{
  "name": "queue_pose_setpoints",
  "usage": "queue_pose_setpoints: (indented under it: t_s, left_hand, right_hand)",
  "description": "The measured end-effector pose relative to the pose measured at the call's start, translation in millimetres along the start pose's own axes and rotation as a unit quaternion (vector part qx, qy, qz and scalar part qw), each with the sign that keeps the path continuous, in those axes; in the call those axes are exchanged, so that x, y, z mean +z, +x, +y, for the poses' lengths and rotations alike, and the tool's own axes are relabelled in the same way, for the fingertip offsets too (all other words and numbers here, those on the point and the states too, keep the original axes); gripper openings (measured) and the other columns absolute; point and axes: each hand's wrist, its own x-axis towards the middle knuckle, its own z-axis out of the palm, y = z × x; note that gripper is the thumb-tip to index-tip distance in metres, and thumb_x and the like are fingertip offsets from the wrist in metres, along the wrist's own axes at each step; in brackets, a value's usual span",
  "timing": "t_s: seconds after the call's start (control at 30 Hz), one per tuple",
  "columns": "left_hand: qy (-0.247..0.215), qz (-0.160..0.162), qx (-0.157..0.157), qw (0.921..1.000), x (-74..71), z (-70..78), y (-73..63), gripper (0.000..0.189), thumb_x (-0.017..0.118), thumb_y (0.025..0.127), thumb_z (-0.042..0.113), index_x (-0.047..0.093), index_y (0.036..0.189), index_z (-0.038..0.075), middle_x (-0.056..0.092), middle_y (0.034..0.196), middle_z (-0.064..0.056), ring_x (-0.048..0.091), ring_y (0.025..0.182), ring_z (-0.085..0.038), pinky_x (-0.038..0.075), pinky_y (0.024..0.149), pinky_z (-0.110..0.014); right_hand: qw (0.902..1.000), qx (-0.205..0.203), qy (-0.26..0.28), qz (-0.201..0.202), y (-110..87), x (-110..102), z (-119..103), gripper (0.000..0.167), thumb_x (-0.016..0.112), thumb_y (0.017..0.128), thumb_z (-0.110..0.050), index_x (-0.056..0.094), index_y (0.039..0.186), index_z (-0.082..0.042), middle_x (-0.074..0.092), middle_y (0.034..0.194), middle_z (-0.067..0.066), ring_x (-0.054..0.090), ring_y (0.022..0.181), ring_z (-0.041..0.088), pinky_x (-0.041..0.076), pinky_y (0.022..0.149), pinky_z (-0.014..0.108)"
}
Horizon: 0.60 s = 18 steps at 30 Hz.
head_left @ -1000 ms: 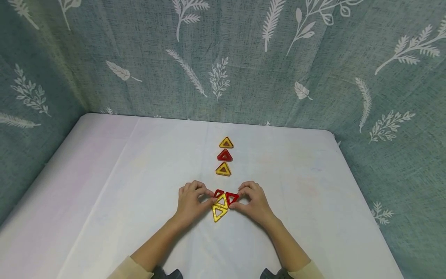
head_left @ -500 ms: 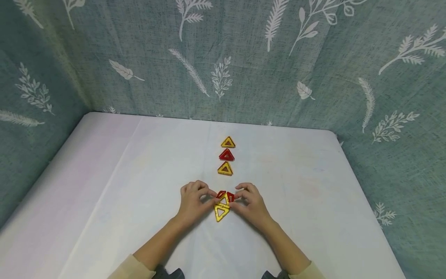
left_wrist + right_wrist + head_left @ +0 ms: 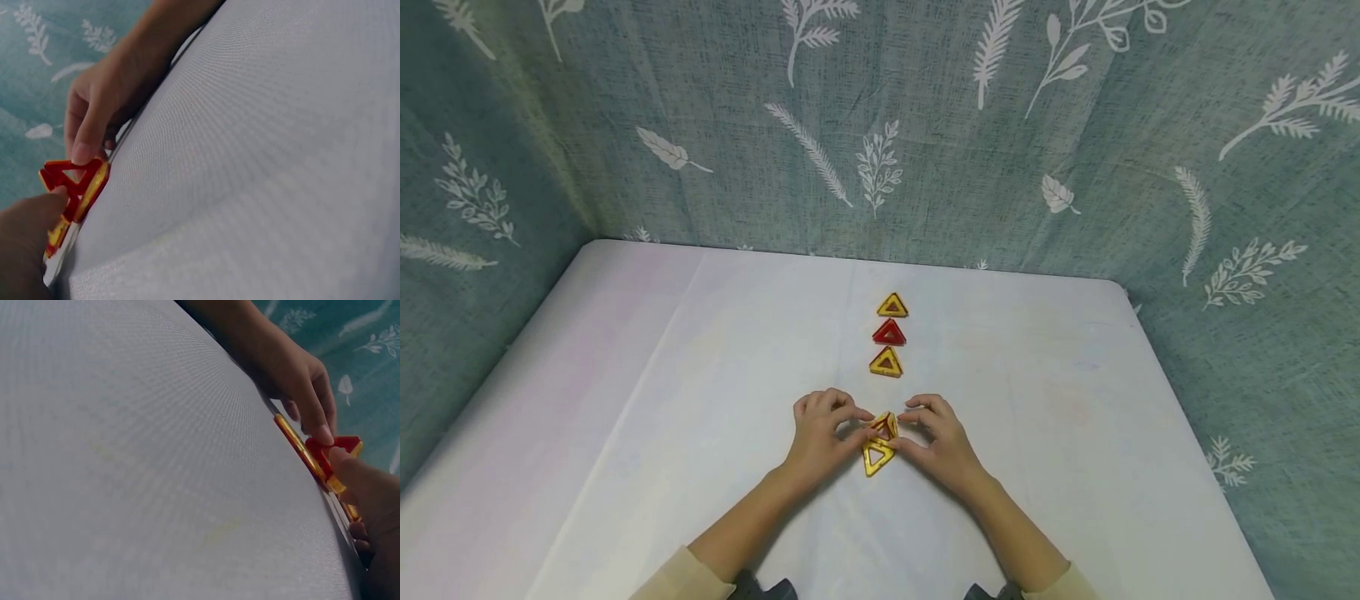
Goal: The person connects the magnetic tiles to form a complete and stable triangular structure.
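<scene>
In the head view, a small cluster of triangular magnetic tiles (image 3: 891, 421), yellow with red showing inside, is raised into a pyramid-like shape between the hands. Joined to its near side is a flat yellow triangular tile (image 3: 867, 461) on the table. My left hand (image 3: 826, 433) pinches the raised tiles from the left with thumb and index finger. From the right, my right hand (image 3: 936, 437) holds them between thumb and index finger. A red triangular tile (image 3: 57, 166) stands tilted under both thumbs in the left wrist view. Fingers hide part of the cluster.
Farther back in a line lie a yellow triangular tile (image 3: 885, 374), a red one (image 3: 889, 340) and another yellow one (image 3: 892, 314), seemingly stacked. They rest on the white-covered table (image 3: 700, 358). A green leaf-patterned curtain (image 3: 737, 167) borders the table behind and at the sides.
The two red side tiles, spread outward a second ago, have been folded up and inward onto the yellow one. Both hands have drawn slightly closer together.
</scene>
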Motion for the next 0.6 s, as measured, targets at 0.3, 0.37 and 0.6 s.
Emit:
queue_pose_setpoints:
  t_s: [0.3,0.37,0.6]
  left_hand:
    - [-0.006,-0.050,-0.009,0.9987,-4.8,1.0,0.8,0.014,0.069,0.084,0.025,0.076,0.084,0.013,0.057,0.095,0.001,0.047,0.097,-0.022,0.021,0.093,-0.053]
    - [-0.003,-0.062,-0.018,0.9979,-5.4,0.7,1.1,0.015,0.067,0.086,0.027,0.075,0.088,0.014,0.057,0.097,0.001,0.047,0.099,-0.022,0.021,0.093,-0.052]
    - [0.037,-0.120,-0.008,0.9920,-7.4,-1.2,0.5,0.042,0.067,0.082,0.042,0.067,0.118,0.021,0.054,0.111,-0.002,0.044,0.106,-0.024,0.022,0.095,-0.051]
  right_hand:
    - [0.9987,-0.028,-0.040,-0.014,0.5,-1.3,2.3,0.027,0.077,0.077,-0.014,0.073,0.102,-0.005,0.060,0.110,0.009,0.054,0.100,0.023,0.045,0.082,0.036]
    - [0.9987,-0.030,-0.038,-0.017,0.8,-1.8,2.4,0.027,0.075,0.078,-0.013,0.073,0.103,-0.005,0.060,0.110,0.009,0.053,0.098,0.023,0.044,0.081,0.035]
    - [0.9958,-0.024,-0.040,-0.079,1.5,-6.8,3.9,0.032,0.074,0.081,-0.022,0.071,0.110,-0.009,0.059,0.116,0.007,0.051,0.100,0.020,0.043,0.082,0.034]
